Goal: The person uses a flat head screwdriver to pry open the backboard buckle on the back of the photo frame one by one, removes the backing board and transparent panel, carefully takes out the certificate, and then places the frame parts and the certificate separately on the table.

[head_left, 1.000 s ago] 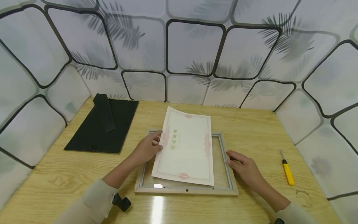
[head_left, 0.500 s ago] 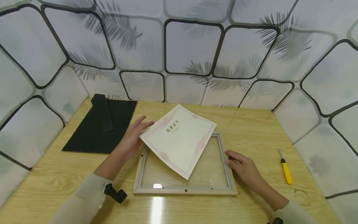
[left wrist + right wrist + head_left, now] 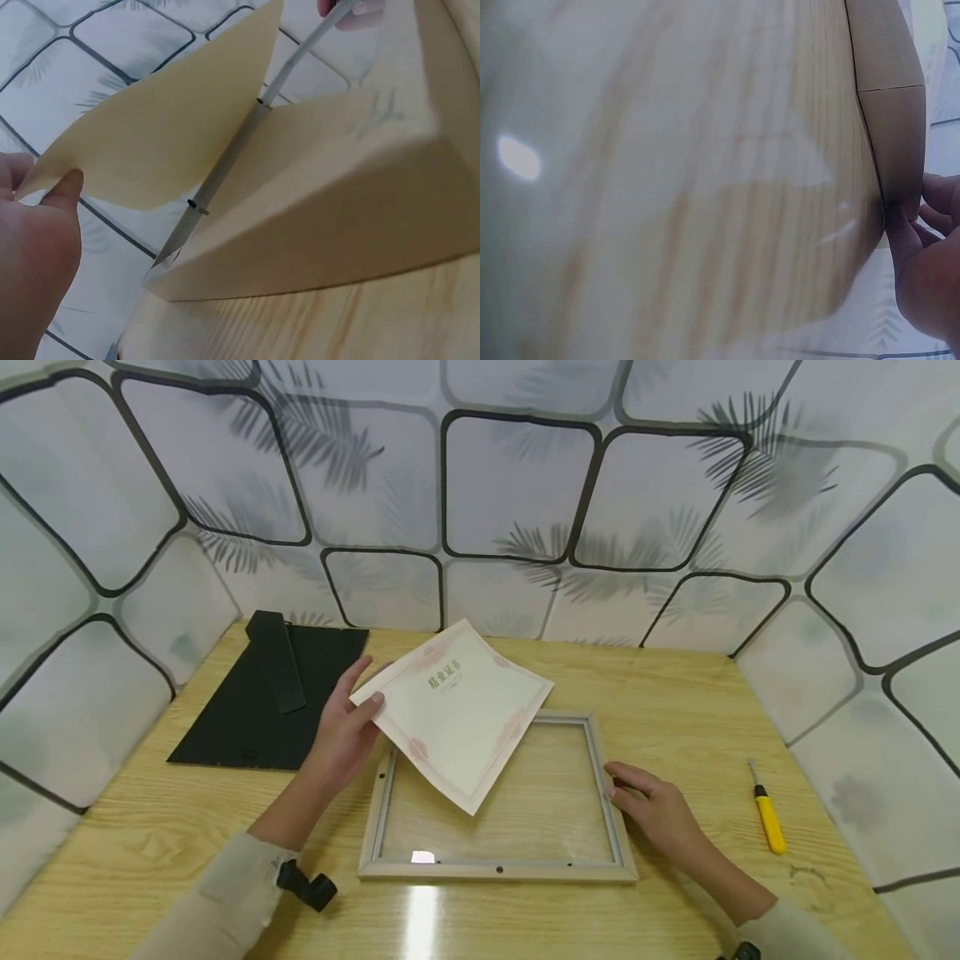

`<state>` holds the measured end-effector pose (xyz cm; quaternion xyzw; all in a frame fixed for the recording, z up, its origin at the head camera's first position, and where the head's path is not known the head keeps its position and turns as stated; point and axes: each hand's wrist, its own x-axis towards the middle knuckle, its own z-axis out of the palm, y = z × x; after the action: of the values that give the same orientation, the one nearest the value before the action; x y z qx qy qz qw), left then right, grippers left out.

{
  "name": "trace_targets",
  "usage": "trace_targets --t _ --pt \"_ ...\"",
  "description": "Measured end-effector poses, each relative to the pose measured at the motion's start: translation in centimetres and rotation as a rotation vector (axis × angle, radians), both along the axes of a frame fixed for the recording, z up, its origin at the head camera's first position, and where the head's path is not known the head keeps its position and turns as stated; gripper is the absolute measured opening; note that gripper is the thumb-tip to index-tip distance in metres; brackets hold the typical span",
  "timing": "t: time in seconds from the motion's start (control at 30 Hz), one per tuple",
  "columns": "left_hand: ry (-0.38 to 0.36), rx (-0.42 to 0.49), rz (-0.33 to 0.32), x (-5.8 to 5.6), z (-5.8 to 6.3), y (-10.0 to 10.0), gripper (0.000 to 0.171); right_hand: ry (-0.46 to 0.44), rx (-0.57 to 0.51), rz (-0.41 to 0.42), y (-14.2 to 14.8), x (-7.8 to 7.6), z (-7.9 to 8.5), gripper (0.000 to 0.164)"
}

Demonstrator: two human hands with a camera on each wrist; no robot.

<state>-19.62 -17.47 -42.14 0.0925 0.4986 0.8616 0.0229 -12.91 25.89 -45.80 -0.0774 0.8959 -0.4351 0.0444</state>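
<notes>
My left hand pinches a paper certificate by its left corner, the thumb on top. The white sheet has a pink border and gold lettering. It is held tilted over the upper left part of a light wooden picture frame, hiding that stretch of its rim. In the left wrist view the plain underside of the certificate rises above the frame's edge. My right hand grips the frame's right side. The right wrist view shows the thumb and fingers of that hand at the frame's side.
A black backing board with its stand leg lies on the wooden table at the left. To the right lies a screwdriver with a yellow handle. Patterned walls enclose the table at the back and sides.
The certificate has turned and moved up and left with my left hand, exposing more of the frame. My left thumb now lies on top of its corner. My right hand has stayed on the frame.
</notes>
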Motion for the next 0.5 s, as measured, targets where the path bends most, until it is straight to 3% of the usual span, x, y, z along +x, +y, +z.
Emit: trace_targets --t 0.3,0.5 --pt "0.031 -0.288 0.067 -2.0 -0.4 -0.2 0.051 0.002 0.032 -0.008 0.0 -0.1 0.1 0.050" --pt "-0.006 -0.601 0.219 -3.6 -0.8 0.6 0.029 0.004 0.040 -0.027 0.0 -0.1 -0.2 0.049"
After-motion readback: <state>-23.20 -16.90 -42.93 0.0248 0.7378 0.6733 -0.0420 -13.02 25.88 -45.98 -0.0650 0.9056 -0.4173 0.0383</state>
